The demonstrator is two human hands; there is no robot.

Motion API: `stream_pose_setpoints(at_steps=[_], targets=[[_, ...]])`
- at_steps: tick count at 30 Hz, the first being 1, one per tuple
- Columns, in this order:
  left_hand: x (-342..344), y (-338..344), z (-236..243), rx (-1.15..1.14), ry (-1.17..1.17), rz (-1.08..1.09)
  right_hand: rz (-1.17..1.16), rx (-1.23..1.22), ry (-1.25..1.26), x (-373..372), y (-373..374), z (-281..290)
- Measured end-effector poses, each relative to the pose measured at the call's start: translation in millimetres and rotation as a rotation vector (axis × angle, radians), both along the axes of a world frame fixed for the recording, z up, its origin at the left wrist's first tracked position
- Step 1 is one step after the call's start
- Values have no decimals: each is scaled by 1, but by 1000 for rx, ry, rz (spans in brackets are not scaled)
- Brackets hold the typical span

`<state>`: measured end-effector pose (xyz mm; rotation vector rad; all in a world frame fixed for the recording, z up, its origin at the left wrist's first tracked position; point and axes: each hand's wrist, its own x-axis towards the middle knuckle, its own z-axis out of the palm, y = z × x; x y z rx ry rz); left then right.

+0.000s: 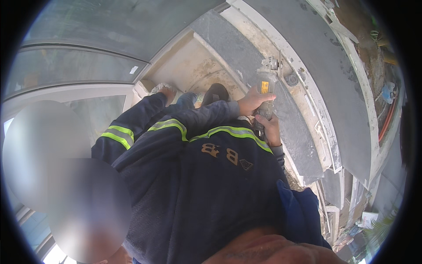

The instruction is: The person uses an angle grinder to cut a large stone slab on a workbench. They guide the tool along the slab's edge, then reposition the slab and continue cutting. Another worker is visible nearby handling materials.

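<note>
I hold an angle grinder (266,77) with a grey body, a yellow label and its head pointing up the picture, over dark grey slabs. My left hand (251,100) is wrapped round the middle of its body, thumb across it. Just below, my right hand (269,126) grips the rear end of the same tool. A small round dark object (291,79) lies right of the grinder's head, on the pale ledge. Whether a disc is fitted cannot be made out.
A co-worker's sleeve (115,139) with a reflective band and hand (167,94) are close on my left, beside a glass wall (83,57). Dark slabs (347,105) with pale edges step down rightward toward an orange pipe (386,121). A pale floor patch (189,66) lies ahead.
</note>
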<state>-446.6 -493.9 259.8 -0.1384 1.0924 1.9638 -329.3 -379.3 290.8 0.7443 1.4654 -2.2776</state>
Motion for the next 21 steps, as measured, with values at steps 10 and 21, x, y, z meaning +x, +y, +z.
stream_pose_setpoints(at_steps=[10, 21], targets=[[-144, -96, -30, 216, -160, 11, 129, 179, 92, -150, -75, -8], [-347, -245, -59, 53, -613, 24, -99, 128, -108, -326, -263, -22]])
